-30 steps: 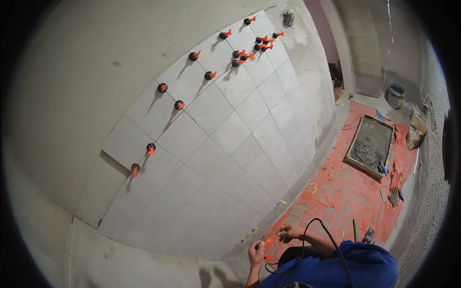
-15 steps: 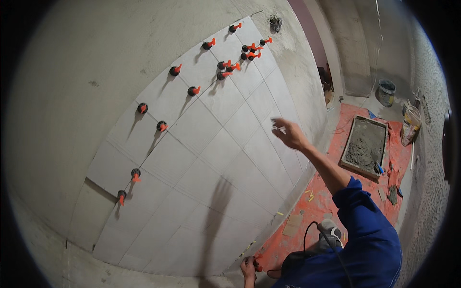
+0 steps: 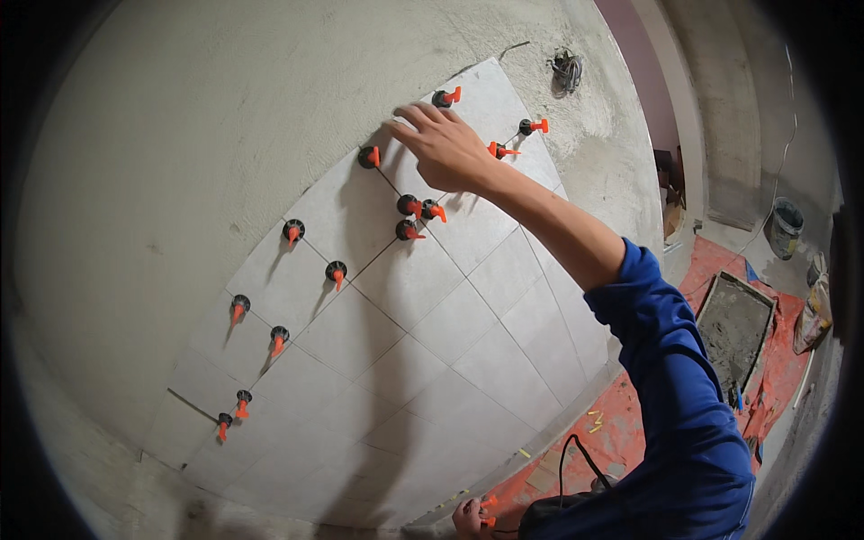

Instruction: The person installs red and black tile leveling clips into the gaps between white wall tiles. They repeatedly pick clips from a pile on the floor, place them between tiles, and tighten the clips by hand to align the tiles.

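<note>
My right hand (image 3: 443, 148) reaches up to the top row of grey wall tiles (image 3: 360, 333), its fingers stretched out at the upper tile edge. Nothing shows in its grasp. Just above it sits a black and orange tile leveler (image 3: 443, 98), and to its left another tile leveler (image 3: 369, 157) is set in a joint. Low in the picture, my left hand (image 3: 467, 520) is curled round orange-handled tile levelers (image 3: 489, 511); the lower frame edge cuts part of it off. Several more levelers stand in the upper joints, a few of them partly behind my right hand and forearm.
Loose wires (image 3: 566, 72) stick out of the rough plaster wall (image 3: 180, 135). At the right, a mortar tray (image 3: 733, 328) lies on red sheeting (image 3: 621, 405), with a bucket (image 3: 786, 225) and a bag (image 3: 813, 315) beyond. A dark cable (image 3: 565, 459) loops near my body.
My right hand has risen up and left from the middle tiles to the top row. The view has shifted, so the wall sits lower and further right. My left hand still holds the levelers.
</note>
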